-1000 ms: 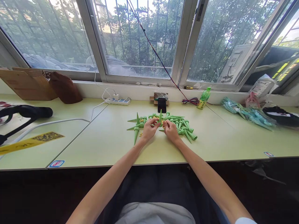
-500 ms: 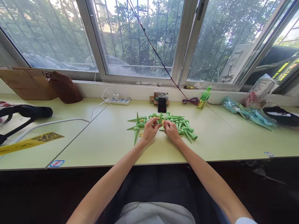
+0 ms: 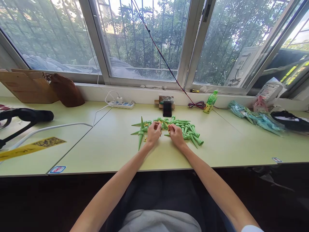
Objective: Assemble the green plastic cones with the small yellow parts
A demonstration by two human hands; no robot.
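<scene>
Left hand: fingers curled; cannot tell whether it grips anything.
Right hand: fingers bent inward, tips turned from view; cannot tell what, if anything, they hold.
Upright green spike: between the hands, point up, its base hard to make out.
Other green spikes: on the worktop, either side of the hands, partly hidden behind them.
Yellow pieces: left of the left hand, too small to read.

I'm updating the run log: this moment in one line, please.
left hand: near green cone, grip unclear | right hand: curled, contents hidden | cone: between hands, tip up | more green cones: both sides | behind: phone
</scene>
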